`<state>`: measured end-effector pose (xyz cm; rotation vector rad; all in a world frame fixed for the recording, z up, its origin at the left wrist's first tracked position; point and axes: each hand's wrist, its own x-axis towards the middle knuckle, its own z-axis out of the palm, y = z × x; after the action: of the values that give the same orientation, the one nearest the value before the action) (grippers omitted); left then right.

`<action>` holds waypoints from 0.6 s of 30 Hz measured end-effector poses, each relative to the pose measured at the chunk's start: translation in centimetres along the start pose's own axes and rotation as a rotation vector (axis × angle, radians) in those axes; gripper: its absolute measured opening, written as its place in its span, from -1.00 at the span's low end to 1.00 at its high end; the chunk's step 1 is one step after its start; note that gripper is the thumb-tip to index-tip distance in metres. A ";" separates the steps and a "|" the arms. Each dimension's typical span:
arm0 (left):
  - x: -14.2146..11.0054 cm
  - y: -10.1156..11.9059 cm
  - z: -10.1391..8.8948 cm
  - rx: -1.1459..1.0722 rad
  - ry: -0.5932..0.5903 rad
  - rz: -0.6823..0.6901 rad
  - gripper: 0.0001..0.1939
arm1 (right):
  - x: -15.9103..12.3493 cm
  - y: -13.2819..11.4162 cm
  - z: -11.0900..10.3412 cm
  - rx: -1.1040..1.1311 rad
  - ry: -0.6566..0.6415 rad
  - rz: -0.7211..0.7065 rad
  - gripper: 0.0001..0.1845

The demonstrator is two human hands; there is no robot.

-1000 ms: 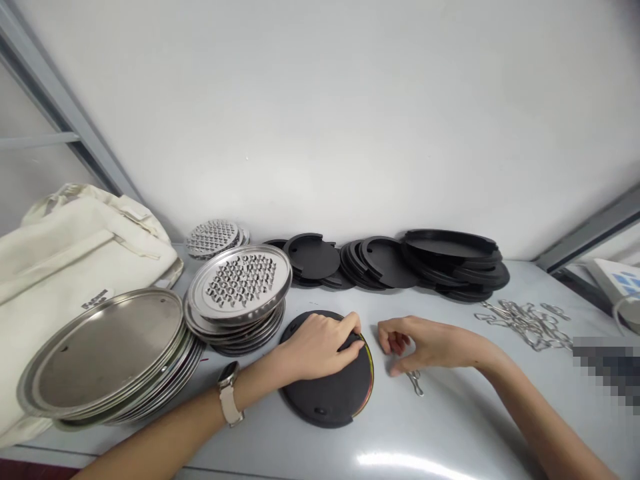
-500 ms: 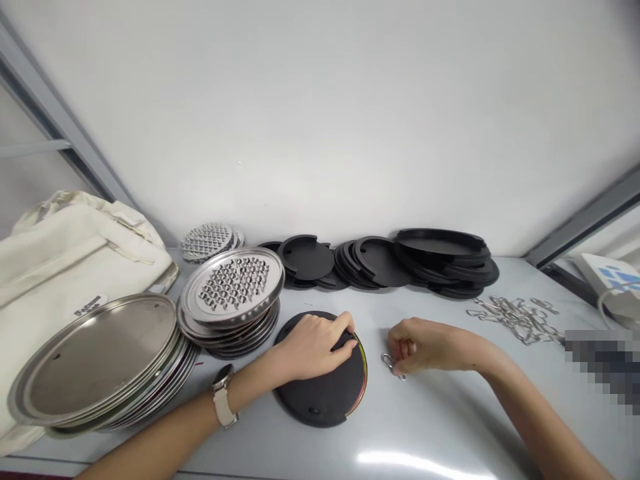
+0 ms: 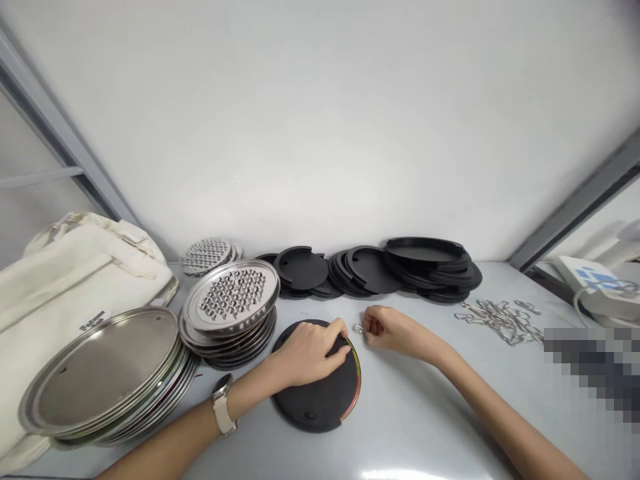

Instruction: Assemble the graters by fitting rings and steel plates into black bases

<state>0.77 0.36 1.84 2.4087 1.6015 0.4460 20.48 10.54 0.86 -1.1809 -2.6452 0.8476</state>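
In front of me, a round black plastic case (image 3: 315, 400) lies on the table, with a thin red and yellow edge showing along its right side. My left hand (image 3: 315, 353) rests across the top of it, fingers curled and gripping near the upper right edge. A watch with a pale strap is on that wrist. Just right of the case, my right hand (image 3: 390, 330) pinches a small silver carabiner clip (image 3: 359, 328). The clip points toward the case and does not touch it. Part of the clip is hidden by the fingers.
Round metal graters (image 3: 235, 293) are stacked at left, behind a pile of large metal discs (image 3: 105, 373). Cream cloth bags (image 3: 60, 280) lie beyond. Black round cases (image 3: 425, 267) line the wall. Loose metal clips (image 3: 500, 320) lie at right, near a white device (image 3: 590, 287).
My right hand has moved left and slightly away from me with the clip, closer to the black case. My left hand keeps its grip. The view has shifted slightly.
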 end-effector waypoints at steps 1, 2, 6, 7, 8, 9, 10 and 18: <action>0.0 0.0 -0.1 -0.018 0.001 -0.008 -0.84 | 0.0 0.1 0.1 0.002 -0.007 -0.015 -0.93; 0.0 0.1 -0.1 -0.040 0.001 -0.019 -0.85 | 0.1 0.2 0.1 0.001 -0.007 -0.027 -0.94; -0.1 0.2 -0.3 -0.136 0.012 -0.060 -0.89 | -0.1 -0.3 -0.3 0.063 -0.032 -0.086 -0.92; -0.1 0.2 -0.3 -0.157 0.020 -0.066 -0.90 | -0.1 -0.6 -0.4 0.104 -0.043 -0.105 -0.91; -0.1 0.2 -0.3 -0.180 0.028 -0.070 -0.91 | -0.1 -0.8 -0.6 0.151 -0.048 -0.127 -0.91; -0.1 0.1 -0.3 -0.206 0.037 -0.076 -0.92 | -0.2 -1.1 -0.7 0.198 -0.046 -0.148 -0.92; 0.0 0.1 -0.2 -0.235 0.051 -0.083 -0.93 | -0.2 -1.3 -0.8 0.242 -0.038 -0.169 -0.93; 0.2 -0.5 0.0 -0.420 0.188 -0.103 -0.77 | 0.0 -2.2 -0.5 0.404 0.020 -0.263 -0.84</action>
<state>0.39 0.79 1.73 2.0107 1.5092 0.9106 19.28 9.58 2.47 -0.7221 -2.3792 1.2277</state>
